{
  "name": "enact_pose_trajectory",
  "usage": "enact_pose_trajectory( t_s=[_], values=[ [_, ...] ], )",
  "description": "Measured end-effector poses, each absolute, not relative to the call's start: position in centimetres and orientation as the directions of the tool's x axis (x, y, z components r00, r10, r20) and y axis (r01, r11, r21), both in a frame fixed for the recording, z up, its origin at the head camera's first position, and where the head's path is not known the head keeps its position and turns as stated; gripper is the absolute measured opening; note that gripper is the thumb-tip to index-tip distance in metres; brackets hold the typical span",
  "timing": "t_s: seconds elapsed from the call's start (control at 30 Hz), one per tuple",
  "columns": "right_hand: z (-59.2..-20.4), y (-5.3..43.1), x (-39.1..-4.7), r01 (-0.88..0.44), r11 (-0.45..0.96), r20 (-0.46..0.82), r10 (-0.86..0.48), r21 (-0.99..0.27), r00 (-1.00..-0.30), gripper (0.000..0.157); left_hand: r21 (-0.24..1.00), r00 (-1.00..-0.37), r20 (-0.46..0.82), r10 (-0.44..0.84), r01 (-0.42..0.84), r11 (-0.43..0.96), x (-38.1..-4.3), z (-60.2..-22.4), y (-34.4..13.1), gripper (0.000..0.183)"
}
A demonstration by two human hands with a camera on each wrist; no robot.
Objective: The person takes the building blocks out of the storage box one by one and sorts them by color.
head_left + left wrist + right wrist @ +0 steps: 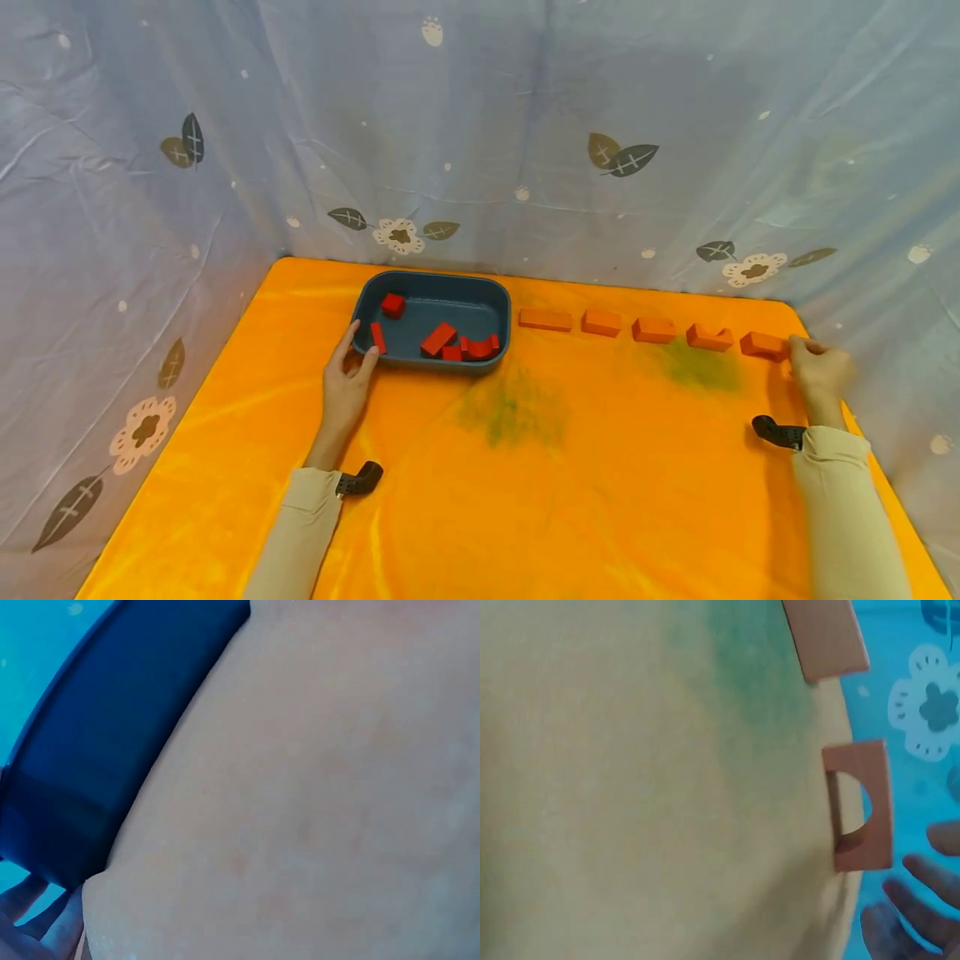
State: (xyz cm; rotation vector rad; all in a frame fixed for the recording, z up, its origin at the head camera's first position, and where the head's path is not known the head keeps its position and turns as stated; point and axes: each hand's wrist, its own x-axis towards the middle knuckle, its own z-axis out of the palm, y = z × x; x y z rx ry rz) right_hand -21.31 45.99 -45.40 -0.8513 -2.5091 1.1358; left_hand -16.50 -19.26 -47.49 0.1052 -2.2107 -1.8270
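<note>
A dark blue-grey tray stands at the back of the table with several red blocks inside. My left hand touches its near left corner, thumb at the front side and fingers along the left. In the left wrist view the fingertips meet the tray's dark wall. My right hand, blurred, is by the right end of a row of orange blocks, beside the last block. In the right wrist view its fingers are spread apart near a block with a rounded cut-out.
An orange cloth with greenish patches covers the table. A patterned curtain hangs close behind the tray and the row, and along both sides. Another block of the row shows at the top of the right wrist view.
</note>
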Motion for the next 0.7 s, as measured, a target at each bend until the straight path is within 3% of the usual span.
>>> enact_pose_trajectory(
  t_s=[0.07, 0.17, 0.37, 0.53, 0.7],
  values=[
    [-45.0, 45.5, -21.3, 0.425, 0.636, 0.078, 0.607, -0.644, -0.791, 0.051, 0.972, -0.962, 0.156, -0.222, 0.109, 0.210, -16.3, -47.1, -19.1, 0.058],
    [-43.9, 44.4, -21.8, 0.405, 0.729, 0.150, 0.564, -0.552, -0.812, 0.049, 0.970, -0.962, 0.161, -0.221, 0.114, 0.214, -16.2, -47.0, -19.0, 0.057],
    [-41.2, 41.2, -22.9, 0.282, 0.788, 0.182, 0.441, -0.547, -0.879, 0.045, 0.968, -0.960, 0.170, -0.224, 0.121, 0.218, -16.3, -47.2, -19.1, 0.057],
    [-39.6, 39.0, -23.4, 0.097, 0.832, 0.133, 0.200, -0.546, -0.971, 0.047, 0.970, -0.956, 0.177, -0.232, 0.129, 0.206, -17.0, -48.8, -19.6, 0.058],
    [-38.6, 36.1, -23.5, -0.057, 0.855, 0.125, 0.009, -0.516, -0.992, 0.041, 0.965, -0.948, 0.210, -0.241, 0.162, 0.207, -17.7, -50.6, -20.0, 0.057]
  ],
)
